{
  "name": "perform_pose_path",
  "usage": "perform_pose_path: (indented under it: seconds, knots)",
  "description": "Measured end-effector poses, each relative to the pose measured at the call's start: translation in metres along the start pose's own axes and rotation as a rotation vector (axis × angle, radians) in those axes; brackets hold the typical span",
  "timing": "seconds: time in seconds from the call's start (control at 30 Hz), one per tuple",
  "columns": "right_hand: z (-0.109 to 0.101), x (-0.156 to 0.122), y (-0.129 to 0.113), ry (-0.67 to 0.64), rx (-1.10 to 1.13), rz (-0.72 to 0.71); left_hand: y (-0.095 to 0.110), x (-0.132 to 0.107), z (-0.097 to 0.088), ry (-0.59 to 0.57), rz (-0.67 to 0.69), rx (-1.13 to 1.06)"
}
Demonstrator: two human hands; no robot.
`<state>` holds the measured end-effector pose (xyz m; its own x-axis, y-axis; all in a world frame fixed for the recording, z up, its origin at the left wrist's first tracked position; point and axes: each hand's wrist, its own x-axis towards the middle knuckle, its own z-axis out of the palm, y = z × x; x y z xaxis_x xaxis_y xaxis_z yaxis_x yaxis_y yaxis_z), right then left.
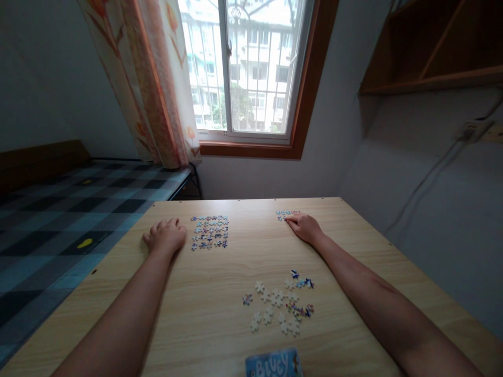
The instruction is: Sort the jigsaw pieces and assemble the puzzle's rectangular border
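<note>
My left hand (165, 236) lies palm down on the table, its fingers a little apart and holding nothing. Just to its right are rows of jigsaw puzzle pieces (210, 230), picture side up. Farther right, my right hand (305, 226) has its fingers together, with the tips down on a puzzle piece (280, 219) at the end of a short second row. Part of that small group (286, 213) is hidden behind the fingers. Nearer me is a loose scatter of puzzle pieces (277, 298), many showing pale backs and several showing coloured faces.
A blue box (273, 364) marked "Bluey" stands at the near edge of view on the wooden table (204, 298). Beyond the table are a wall and a window (259, 78) with a flowered curtain (149, 78). A bed with a checked cover (98, 193) is at left.
</note>
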<state>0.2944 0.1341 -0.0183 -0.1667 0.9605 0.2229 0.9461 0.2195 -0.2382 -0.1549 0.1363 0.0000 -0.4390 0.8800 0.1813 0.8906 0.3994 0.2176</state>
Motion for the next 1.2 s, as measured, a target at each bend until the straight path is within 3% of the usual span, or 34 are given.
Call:
perform_pose_path:
  seconds: [0.67, 0.8, 0.87, 0.97, 1.07, 1.2]
  knots:
    - [-0.001, -0.002, -0.003, 0.022, 0.023, 0.004, 0.001, -0.002, 0.0, -0.016, 0.013, 0.037]
    - [-0.014, -0.006, -0.015, 0.034, 0.147, -0.126, 0.001, 0.0, 0.001, -0.012, 0.005, 0.036]
    - [-0.026, -0.007, -0.023, -0.093, 0.229, -0.235, 0.001, 0.0, 0.002, -0.013, 0.003, 0.032]
    - [-0.047, -0.011, -0.034, -0.495, 0.316, -0.329, 0.001, 0.0, 0.001, -0.025, 0.005, 0.033]
    - [-0.061, -0.017, -0.043, -0.839, 0.266, -0.325, 0.002, -0.001, 0.0, -0.024, 0.013, 0.037]
    - [-0.062, -0.024, -0.051, -0.932, 0.14, -0.247, 0.002, -0.002, -0.001, -0.019, 0.008, 0.048]
